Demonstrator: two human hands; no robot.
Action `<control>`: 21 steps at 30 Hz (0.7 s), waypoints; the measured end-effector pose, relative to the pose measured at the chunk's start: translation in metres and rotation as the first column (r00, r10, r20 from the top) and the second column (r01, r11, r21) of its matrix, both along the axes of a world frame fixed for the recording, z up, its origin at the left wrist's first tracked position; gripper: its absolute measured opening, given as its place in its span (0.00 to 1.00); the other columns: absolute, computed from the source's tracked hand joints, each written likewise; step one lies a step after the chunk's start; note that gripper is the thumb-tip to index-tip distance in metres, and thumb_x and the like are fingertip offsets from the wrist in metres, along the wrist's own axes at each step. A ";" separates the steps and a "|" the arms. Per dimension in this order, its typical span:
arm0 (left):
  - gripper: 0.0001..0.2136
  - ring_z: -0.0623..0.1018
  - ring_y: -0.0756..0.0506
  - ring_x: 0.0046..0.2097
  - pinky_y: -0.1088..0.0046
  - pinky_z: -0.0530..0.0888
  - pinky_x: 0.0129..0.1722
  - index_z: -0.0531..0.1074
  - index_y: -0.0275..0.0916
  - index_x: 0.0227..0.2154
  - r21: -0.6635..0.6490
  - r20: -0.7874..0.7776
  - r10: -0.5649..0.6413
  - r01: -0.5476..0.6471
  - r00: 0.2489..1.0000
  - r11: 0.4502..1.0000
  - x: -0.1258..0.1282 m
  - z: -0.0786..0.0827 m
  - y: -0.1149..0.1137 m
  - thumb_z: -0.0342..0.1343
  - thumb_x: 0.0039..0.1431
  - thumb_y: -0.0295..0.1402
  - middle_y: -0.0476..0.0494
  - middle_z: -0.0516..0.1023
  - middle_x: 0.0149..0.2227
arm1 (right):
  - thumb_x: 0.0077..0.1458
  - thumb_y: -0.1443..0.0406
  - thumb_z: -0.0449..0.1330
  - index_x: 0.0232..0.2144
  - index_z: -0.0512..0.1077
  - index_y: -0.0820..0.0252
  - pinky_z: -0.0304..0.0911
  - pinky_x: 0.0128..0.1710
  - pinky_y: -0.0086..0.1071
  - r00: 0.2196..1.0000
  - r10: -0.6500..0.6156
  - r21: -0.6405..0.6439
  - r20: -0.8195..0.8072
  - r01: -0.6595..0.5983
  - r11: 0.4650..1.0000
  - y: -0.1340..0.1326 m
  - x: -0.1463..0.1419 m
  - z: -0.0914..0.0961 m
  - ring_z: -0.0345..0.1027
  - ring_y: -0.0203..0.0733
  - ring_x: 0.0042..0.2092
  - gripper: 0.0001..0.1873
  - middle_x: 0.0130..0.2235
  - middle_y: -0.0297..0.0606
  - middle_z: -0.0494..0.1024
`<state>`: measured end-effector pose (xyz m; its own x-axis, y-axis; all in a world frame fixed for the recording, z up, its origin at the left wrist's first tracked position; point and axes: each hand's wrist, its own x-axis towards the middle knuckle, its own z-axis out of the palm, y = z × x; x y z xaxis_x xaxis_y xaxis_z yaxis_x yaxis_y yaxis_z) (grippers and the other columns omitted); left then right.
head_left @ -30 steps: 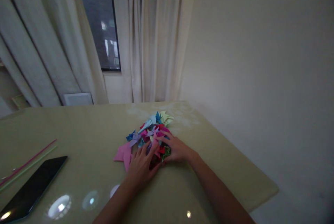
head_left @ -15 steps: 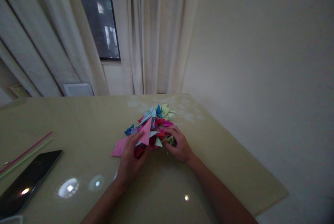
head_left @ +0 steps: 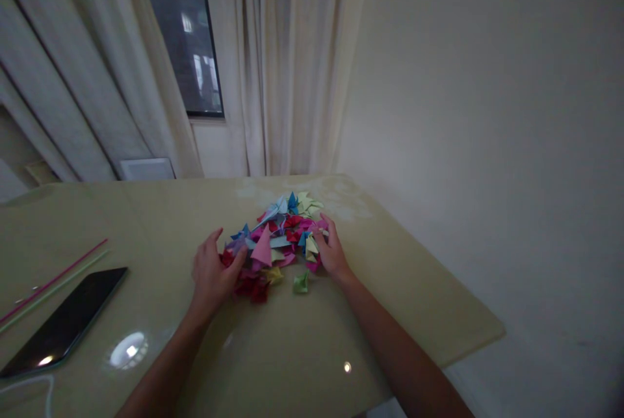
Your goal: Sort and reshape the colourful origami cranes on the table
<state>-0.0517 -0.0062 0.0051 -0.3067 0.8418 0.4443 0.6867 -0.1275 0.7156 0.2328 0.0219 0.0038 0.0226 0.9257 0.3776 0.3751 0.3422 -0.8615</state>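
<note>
A heap of folded paper pieces in pink, red, blue, purple, yellow and pale green lies on the table between my hands. Some pieces look like origami shapes with points. At the heap's left edge is my left hand, its thumb and fingers apart, the thumb against the paper. My right hand cups the right edge with fingers spread, touching pieces there. A small green folded piece sits apart at the front, and dark red pieces lie near my left wrist.
On the glossy table, a black phone lies at the left beside a pink stick and a pale green stick. A white cable is at the lower left. Wall and curtains border the table.
My hands have moved apart to the heap's two sides. The large pink piece by my left hand is no longer lifted, and the paper is spread wider, with green and yellow pieces showing in front.
</note>
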 end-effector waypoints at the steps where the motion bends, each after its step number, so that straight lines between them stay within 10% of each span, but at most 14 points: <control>1: 0.41 0.67 0.23 0.67 0.36 0.61 0.68 0.63 0.29 0.65 -0.028 -0.019 0.033 -0.034 0.999 0.999 -0.001 -0.003 0.002 0.56 0.58 0.57 0.22 0.68 0.63 | 0.71 0.48 0.51 0.72 0.54 0.52 0.70 0.56 0.46 1.000 -0.011 0.007 -0.002 0.011 1.000 0.001 0.000 -0.001 0.71 0.52 0.59 0.33 0.57 0.48 0.76; 8: 0.51 0.61 0.22 0.72 0.38 0.65 0.67 0.50 0.34 0.72 -0.093 0.390 0.010 0.028 0.921 0.995 0.004 -0.010 0.006 0.64 0.54 0.57 0.20 0.54 0.71 | 0.66 0.49 0.58 0.71 0.56 0.57 0.74 0.44 0.42 0.968 -0.250 0.107 0.034 0.245 0.964 0.004 0.012 0.000 0.74 0.45 0.39 0.38 0.63 0.53 0.71; 12: 0.53 0.61 0.22 0.72 0.38 0.68 0.65 0.42 0.43 0.74 -0.100 0.575 -0.113 0.206 0.810 0.973 0.015 -0.015 0.004 0.66 0.55 0.55 0.23 0.46 0.75 | 0.63 0.49 0.60 0.63 0.69 0.59 0.68 0.58 0.49 0.941 -0.297 0.152 0.159 0.274 0.950 0.035 0.028 0.006 0.72 0.54 0.54 0.32 0.62 0.52 0.71; 16: 0.54 0.59 0.23 0.73 0.35 0.63 0.67 0.43 0.45 0.74 -0.005 0.292 -0.344 0.361 0.892 0.932 0.026 -0.024 -0.004 0.69 0.53 0.52 0.25 0.53 0.73 | 0.57 0.47 0.66 0.62 0.71 0.57 0.54 0.69 0.55 0.948 -0.150 -0.036 0.281 0.167 0.985 0.080 0.023 0.013 0.55 0.61 0.71 0.36 0.67 0.50 0.68; 21: 0.49 0.54 0.25 0.75 0.35 0.60 0.69 0.47 0.48 0.75 0.012 -0.128 -0.485 0.490 0.865 0.872 0.034 -0.026 -0.017 0.68 0.57 0.48 0.28 0.51 0.75 | 0.59 0.44 0.66 0.59 0.74 0.58 0.68 0.57 0.46 0.948 0.179 -0.240 0.265 -0.115 0.964 0.097 -0.014 0.012 0.75 0.55 0.54 0.34 0.53 0.46 0.81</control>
